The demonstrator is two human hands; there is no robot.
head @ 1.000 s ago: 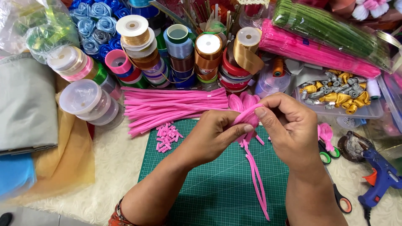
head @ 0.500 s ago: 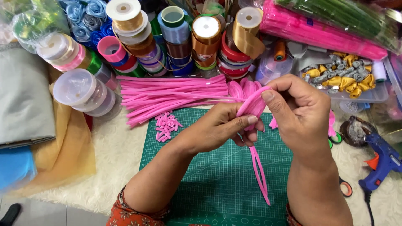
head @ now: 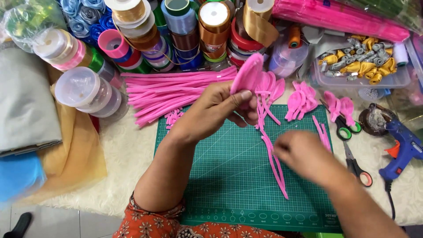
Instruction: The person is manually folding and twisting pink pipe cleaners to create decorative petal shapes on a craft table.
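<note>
My left hand pinches a pink pipe-cleaner petal flower by its base, above a green cutting mat. Long pink stems hang from it down onto the mat. My right hand, blurred by motion, hovers low over the mat to the right of the stems, holding nothing that I can make out. Finished pink petal loops lie at the mat's upper right edge. A pile of straight pink pipe cleaners lies beyond the mat at the upper left.
Ribbon spools crowd the back. Clear tubs stand at the left beside folded fabric. Scissors, green-handled scissors, a blue glue gun and a tray of gold and silver bits are at the right.
My right hand let go of the flower and dropped down to the right over the mat. My left hand alone now holds the flower up. The view has moved closer.
</note>
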